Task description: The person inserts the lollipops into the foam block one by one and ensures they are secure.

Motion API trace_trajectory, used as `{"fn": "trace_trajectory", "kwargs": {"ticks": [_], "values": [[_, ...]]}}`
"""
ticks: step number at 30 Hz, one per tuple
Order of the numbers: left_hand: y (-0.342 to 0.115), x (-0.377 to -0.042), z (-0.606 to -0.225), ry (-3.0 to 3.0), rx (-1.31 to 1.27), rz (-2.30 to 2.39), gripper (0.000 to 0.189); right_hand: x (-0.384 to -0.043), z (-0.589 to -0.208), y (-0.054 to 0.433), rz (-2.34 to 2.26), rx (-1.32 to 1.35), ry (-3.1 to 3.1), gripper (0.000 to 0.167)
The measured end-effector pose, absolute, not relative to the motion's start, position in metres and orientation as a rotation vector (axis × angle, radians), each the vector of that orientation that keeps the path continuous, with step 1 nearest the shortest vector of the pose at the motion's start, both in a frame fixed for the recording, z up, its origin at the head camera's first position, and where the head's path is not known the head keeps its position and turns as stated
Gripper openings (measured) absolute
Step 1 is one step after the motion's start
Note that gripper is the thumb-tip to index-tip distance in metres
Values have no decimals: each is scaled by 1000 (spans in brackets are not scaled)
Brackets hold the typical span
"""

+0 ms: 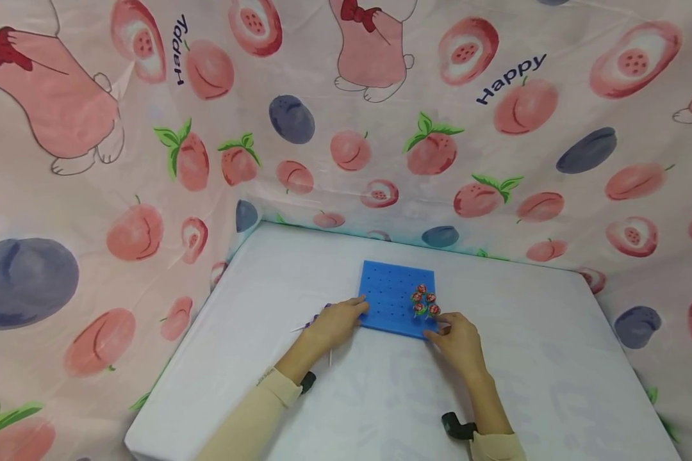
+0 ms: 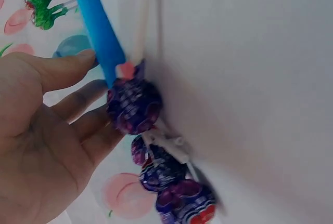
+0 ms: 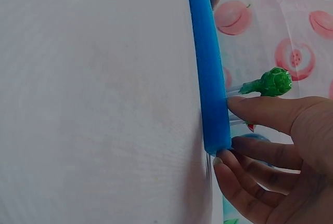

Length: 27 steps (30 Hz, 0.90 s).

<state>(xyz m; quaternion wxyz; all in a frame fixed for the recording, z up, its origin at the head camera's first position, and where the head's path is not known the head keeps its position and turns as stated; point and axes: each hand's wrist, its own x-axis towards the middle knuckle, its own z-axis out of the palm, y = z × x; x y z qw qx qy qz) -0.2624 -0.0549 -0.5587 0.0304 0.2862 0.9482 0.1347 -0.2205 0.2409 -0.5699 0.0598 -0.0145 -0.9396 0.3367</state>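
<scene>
A square blue board with rows of small holes [image 1: 389, 294] lies on the white table. Several lollipops in red and green wrappers [image 1: 421, 289] stand upright in its right side; green wrapper undersides [image 3: 276, 81] show in the right wrist view. My left hand [image 1: 337, 323] holds the board's near left corner, thumb on the top face and fingers by the edge. At the near right corner, my right hand [image 1: 460, 339] grips the board between thumb and fingers. Several purple-wrapped lollipops [image 2: 134, 105] lie on the table beside the left hand, partly hidden by it in the head view.
White cloth covers the table [image 1: 530, 358]. A fruit-and-rabbit patterned curtain [image 1: 375, 121] rises along the back and both sides. Loose white lollipop sticks [image 1: 330, 357] poke out around the left wrist.
</scene>
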Motion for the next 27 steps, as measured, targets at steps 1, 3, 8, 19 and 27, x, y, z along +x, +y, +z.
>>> {"fn": "trace_trajectory", "kwargs": {"ticks": [1, 3, 8, 19, 27], "values": [[-56, -262, -557, 2914, 884, 415, 25, -220, -570, 241, 1018, -41, -2843, 46], [-57, -262, -554, 2890, 890, 422, 27, -220, -571, 242, 1018, -37, -2841, 45], [-63, -264, -548, 2864, 920, 533, 38, -220, -572, 242, 1012, -24, -2840, 45], [-79, -270, -542, 2995, 783, 562, 33, -220, -570, 242, 1020, -33, -2839, 44], [-89, -270, -549, 2990, 682, 444, 30, -220, -570, 241, 1020, -33, -2827, 43]]}}
